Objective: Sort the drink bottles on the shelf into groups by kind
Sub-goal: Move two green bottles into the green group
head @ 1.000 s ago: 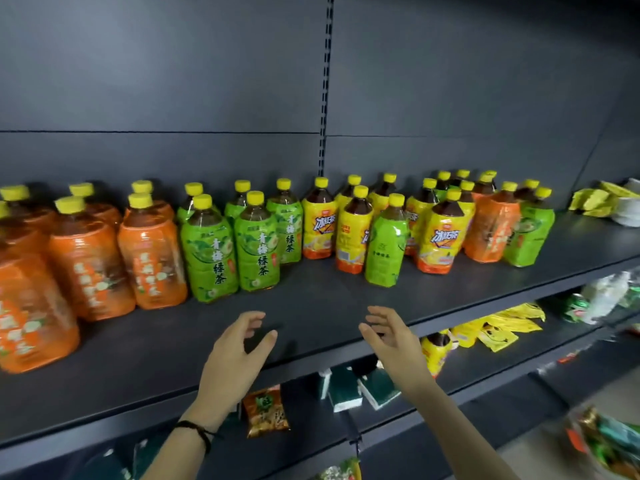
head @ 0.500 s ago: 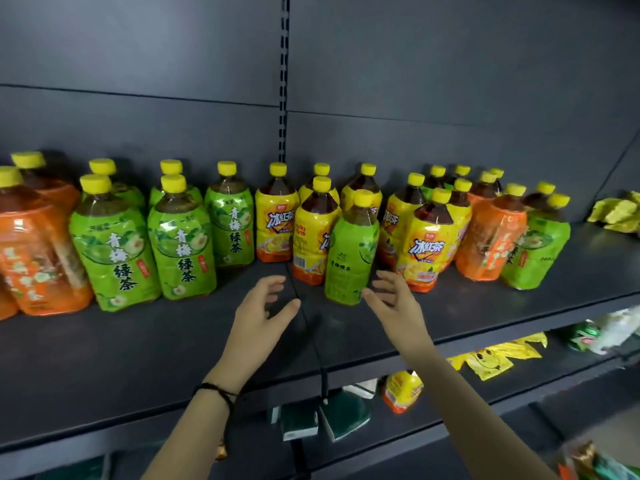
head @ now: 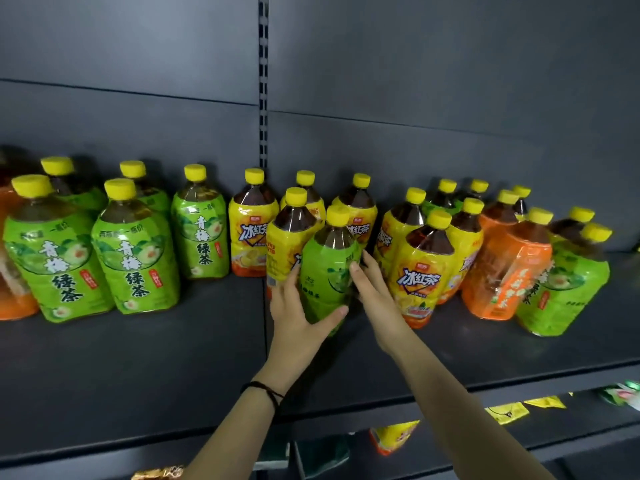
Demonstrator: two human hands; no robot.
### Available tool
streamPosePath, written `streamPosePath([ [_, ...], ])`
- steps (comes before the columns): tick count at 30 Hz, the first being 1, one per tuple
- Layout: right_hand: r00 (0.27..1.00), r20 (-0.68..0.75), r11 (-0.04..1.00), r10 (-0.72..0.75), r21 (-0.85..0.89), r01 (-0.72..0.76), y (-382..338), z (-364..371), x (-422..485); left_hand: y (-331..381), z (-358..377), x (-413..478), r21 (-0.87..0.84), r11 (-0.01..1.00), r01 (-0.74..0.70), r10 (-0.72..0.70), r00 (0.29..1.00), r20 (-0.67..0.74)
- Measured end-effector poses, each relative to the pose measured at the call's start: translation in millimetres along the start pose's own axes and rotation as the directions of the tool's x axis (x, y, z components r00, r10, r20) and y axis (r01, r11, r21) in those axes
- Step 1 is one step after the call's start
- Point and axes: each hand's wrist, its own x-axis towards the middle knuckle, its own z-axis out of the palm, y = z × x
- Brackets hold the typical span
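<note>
The green-labelled bottle (head: 325,271) — yellow cap, dark tea, upright — stands on the dark shelf (head: 156,358) among yellow-labelled bottles (head: 417,268). The left hand (head: 298,317) wraps its lower body; the right hand (head: 375,292) presses fingers against its right side.

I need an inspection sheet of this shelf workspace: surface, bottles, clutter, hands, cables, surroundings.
Surface: dark shelf, front part bare.
Job's things: green bottles grouped at left; yellow bottles in the middle; one green bottle among them; orange bottle and another green one at right.
Clutter: nothing seen on this shelf.
Hands: left hand and right hand both grip the middle green bottle.
Cables: nothing seen.
Surroundings: dark back panel; packets on the shelf below.
</note>
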Motion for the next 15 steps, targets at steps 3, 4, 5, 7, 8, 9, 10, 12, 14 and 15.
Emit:
streamPosePath([
  [3,0.997,0.077,1.000,0.012,-0.015,-0.011,6.4,-7.3,6.0,0.0,9.8,-1.5,-0.005,1.000,0.009,-0.010,1.000,-0.027],
  [4,0.996,0.089,0.999,0.025,-0.034,-0.022,6.9,-10.5,6.9,0.2,11.4,-0.9,-0.014,1.000,0.009,-0.009,1.000,-0.029],
  [5,0.994,0.101,0.998,0.033,-0.058,-0.027,7.2,-14.2,7.4,0.2,12.3,0.1,-0.023,1.000,0.008,-0.009,0.999,-0.032],
  [7,0.993,0.105,0.995,0.049,-0.095,-0.039,5.1,-19.4,5.8,0.0,13.1,2.0,-0.043,0.999,0.003,-0.005,0.999,-0.037],
  [8,0.993,0.102,0.993,0.051,-0.113,-0.040,3.9,-20.7,4.7,0.8,14.0,1.6,-0.058,0.998,-0.003,0.000,0.999,-0.036],
  [9,0.995,0.090,0.990,0.042,-0.136,-0.029,5.3,-22.5,4.1,1.2,15.2,0.5,-0.073,0.997,-0.009,0.007,0.999,-0.033],
  [10,0.997,0.074,0.988,0.027,-0.154,-0.016,7.4,-25.0,2.6,2.5,16.9,-1.0,-0.087,0.996,-0.021,0.018,0.999,-0.033],
  [12,0.998,0.056,0.985,0.003,-0.172,0.007,8.6,-28.9,-2.2,4.0,21.9,-3.9,-0.114,0.992,-0.053,0.049,0.998,-0.044],
  [14,0.998,0.061,0.992,0.003,-0.127,0.005,9.3,-34.4,-8.8,1.0,27.8,-6.7,-0.140,0.986,-0.086,0.078,0.995,-0.058],
  [15,0.997,0.073,0.994,-0.009,-0.106,0.017,8.4,-38.6,-12.3,-0.9,31.2,-7.7,-0.145,0.985,-0.093,0.085,0.994,-0.063],
])
